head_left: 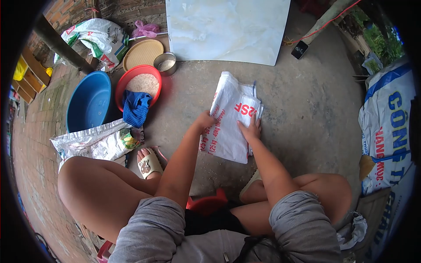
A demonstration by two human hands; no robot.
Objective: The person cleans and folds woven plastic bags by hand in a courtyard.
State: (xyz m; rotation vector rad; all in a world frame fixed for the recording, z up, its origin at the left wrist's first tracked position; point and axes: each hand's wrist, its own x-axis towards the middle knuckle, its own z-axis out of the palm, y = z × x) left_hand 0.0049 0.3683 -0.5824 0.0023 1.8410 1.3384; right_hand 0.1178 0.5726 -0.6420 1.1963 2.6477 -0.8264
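Note:
A folded white woven sack [231,125] with red lettering lies on the concrete floor in front of me. At its left edge is my left hand [205,122], fingers curled closed on the fabric and partly hidden. My right hand [251,129] rests flat on the sack's right side, fingers spread over the layered folds. The sack's right edge shows several loose layers.
To the left stand a blue basin [90,101], a red basin [139,83] of grain with a blue knit cloth [136,108], and a metal pot [165,64]. A pale board [228,28] stands ahead. Large printed sacks [388,127] are at right.

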